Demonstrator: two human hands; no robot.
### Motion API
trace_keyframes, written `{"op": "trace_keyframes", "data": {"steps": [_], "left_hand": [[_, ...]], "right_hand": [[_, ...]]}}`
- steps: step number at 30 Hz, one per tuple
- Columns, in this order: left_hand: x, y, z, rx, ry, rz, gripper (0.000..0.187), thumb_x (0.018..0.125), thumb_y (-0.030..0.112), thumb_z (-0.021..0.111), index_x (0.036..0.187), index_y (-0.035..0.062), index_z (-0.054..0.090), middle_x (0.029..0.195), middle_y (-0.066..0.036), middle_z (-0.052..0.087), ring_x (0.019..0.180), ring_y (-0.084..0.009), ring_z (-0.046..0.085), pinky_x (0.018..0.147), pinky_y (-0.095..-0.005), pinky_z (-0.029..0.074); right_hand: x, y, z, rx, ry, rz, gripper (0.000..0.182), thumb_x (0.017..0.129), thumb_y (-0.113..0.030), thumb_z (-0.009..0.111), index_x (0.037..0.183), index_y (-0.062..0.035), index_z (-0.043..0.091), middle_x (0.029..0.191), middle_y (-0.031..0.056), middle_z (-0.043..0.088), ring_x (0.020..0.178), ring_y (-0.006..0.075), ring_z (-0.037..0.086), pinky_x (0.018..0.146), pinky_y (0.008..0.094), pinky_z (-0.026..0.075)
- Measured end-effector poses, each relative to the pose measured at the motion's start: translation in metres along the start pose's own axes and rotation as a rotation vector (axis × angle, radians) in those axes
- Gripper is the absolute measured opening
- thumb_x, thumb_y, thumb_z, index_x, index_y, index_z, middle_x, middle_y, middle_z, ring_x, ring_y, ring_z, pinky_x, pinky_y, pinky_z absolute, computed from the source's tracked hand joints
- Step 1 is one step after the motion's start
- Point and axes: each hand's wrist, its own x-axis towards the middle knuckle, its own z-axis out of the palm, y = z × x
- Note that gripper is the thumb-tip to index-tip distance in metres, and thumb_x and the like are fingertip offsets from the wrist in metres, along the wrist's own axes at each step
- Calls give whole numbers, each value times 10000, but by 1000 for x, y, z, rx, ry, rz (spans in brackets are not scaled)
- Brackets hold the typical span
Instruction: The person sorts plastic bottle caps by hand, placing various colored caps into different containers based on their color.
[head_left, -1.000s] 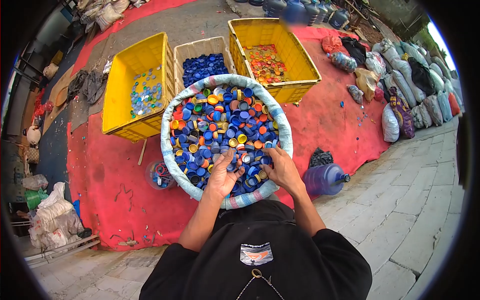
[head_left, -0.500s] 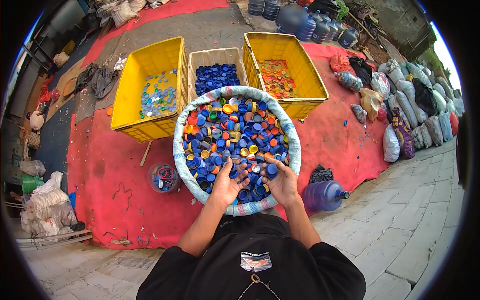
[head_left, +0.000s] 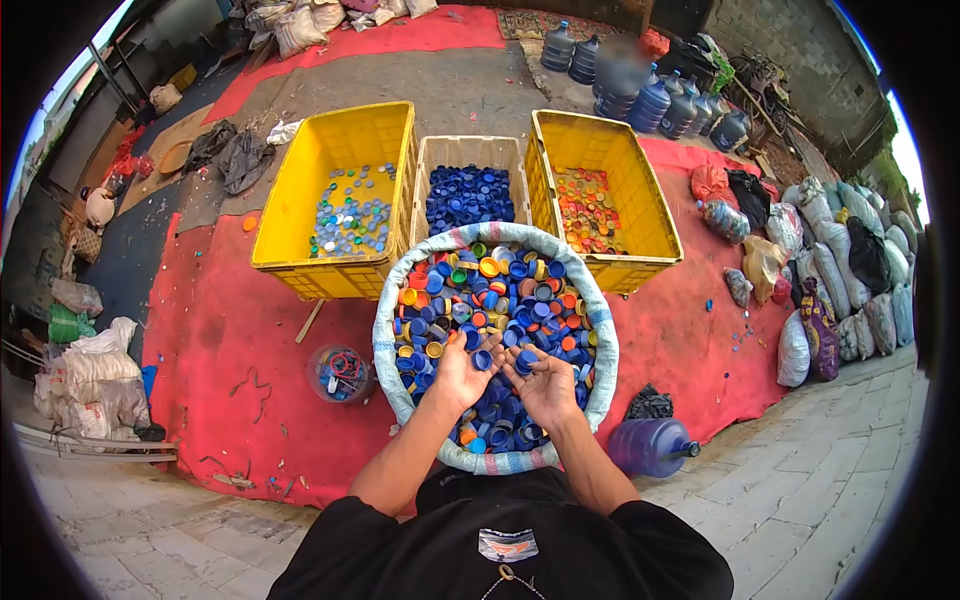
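A round sack with a rolled pale rim is full of mixed caps, mostly blue, with orange and yellow ones among them. Over its near half, my left hand is palm up with a blue cap at its curled fingers. Close beside it on the right, my right hand holds another blue cap at its fingers. Beyond the sack, a pale crate contains blue caps. The left yellow crate contains blue, green and white caps; the right yellow crate contains red and orange ones.
A clear tub with small items sits left of the sack on the red mat. A large water bottle lies to the right. Filled bags line the right side, and upright water bottles stand at the back.
The view has shifted, so the crates and sack appear lower and further right. My hands have come closer together, and the left one now has a blue cap at its fingers.
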Motion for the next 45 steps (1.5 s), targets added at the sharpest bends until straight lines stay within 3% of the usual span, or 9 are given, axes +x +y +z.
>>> {"op": "trace_keyframes", "data": {"steps": [4, 7, 8, 13, 14, 16, 22, 31, 45], "left_hand": [[51, 82, 103, -41, -116, 230, 463, 1044, 383, 262, 1146, -20, 466, 1188, -256, 564, 1106, -362, 553, 1008, -463, 448], [65, 141, 137, -87, -208, 272, 1181, 863, 612, 539, 1420, -137, -185, 1539, -325, -105, 1460, -406, -76, 1189, -496, 38], [67, 151, 133, -39, -158, 276, 1210, 839, 633, 551, 1423, -133, -180, 1539, -320, -127, 1453, -408, -111, 1189, -491, 19], [24, 133, 72, 255, -128, 478, 746, 929, 434, 552, 1387, -99, 304, 1417, -280, 369, 1336, -372, 375, 1134, -465, 303], [14, 127, 55, 160, -112, 459, 387, 964, 318, 529, 1156, -17, 548, 1117, -157, 608, 1067, -258, 589, 994, -399, 460], [0, 109, 12, 231, -80, 543, 325, 973, 268, 528, 1149, -3, 562, 1019, -116, 643, 979, -227, 627, 914, -378, 510], [-51, 38, -36, 462, 78, 661, 163, 953, 158, 583, 1072, 48, 587, 960, -50, 637, 806, -108, 607, 747, -290, 508], [-77, -11, -39, 674, 186, 688, 154, 921, 140, 645, 1006, 23, 592, 868, -31, 632, 715, -61, 557, 664, -221, 462], [-96, -36, -47, 659, 197, 701, 144, 918, 133, 639, 999, 23, 592, 850, -12, 605, 684, -57, 513, 636, -215, 434]], "right_hand": [[90, -48, 76, 102, -384, -170, 413, 730, -48, 479, 1091, 142, 411, 1227, 268, 466, 1231, 382, 467, 1114, 497, 354], [130, -80, 129, 17, -231, -184, 563, 747, -51, 471, 1179, 242, 260, 1424, 364, 208, 1372, 462, 261, 1139, 530, 292], [132, -85, 137, -51, -197, -206, 636, 754, -52, 467, 1224, 273, 189, 1478, 386, 98, 1407, 481, 186, 1144, 537, 277], [99, -82, 84, -241, -194, -371, 777, 819, 31, 437, 1486, 42, 40, 1538, 314, 11, 1370, 480, 288, 1099, 517, 358], [86, -77, 70, -378, -134, -423, 723, 837, 20, 457, 1471, 66, 113, 1524, 310, 106, 1322, 441, 396, 1043, 468, 433], [62, -68, 39, -591, -64, -496, 626, 852, 4, 482, 1431, 69, 253, 1451, 275, 331, 1204, 339, 541, 962, 383, 493], [18, -32, -48, -1134, 53, -695, 364, 854, 66, 492, 1214, 28, 528, 1086, 162, 656, 905, 167, 635, 780, 305, 528], [-2, -18, -54, -1665, -38, -884, 334, 773, 16, 628, 1104, -10, 594, 944, 135, 667, 883, 335, 586, 799, 427, 469], [16, -13, -28, -1865, -199, -940, 409, 723, -22, 649, 1127, 1, 584, 909, 162, 671, 816, 360, 576, 753, 448, 458]]}}
